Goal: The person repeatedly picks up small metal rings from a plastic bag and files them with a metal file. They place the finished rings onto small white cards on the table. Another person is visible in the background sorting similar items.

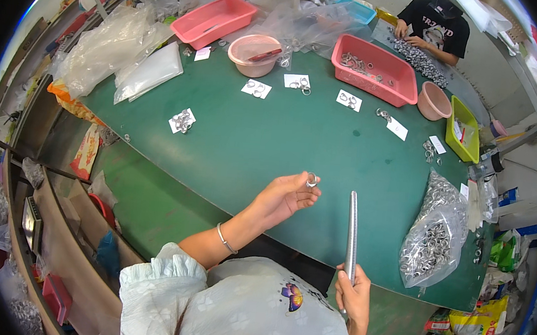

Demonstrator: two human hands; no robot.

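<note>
Between the fingertips of my left hand (283, 199) is a silver ring (311, 180), held up above the green table (231, 151). My right hand (354, 297) grips the lower end of a ring mandrel (352, 229), a long tapered metal rod that stands nearly upright at the table's near edge. The ring and the mandrel are apart. Beyond my hands, small groups of rings lie on or beside white cards: a pile (184, 120) at the left, others (350, 100) farther back. To the right sits a clear plastic bag (431, 242) full of rings.
Pink trays (373, 90), a round pink bowl (252, 69), a smaller bowl (434, 110) and a green basket (472, 151) stand along the far side. Plastic bags (150, 71) cover the far left. Another person (435, 29) handles a heap of rings (421, 61) at the back right.
</note>
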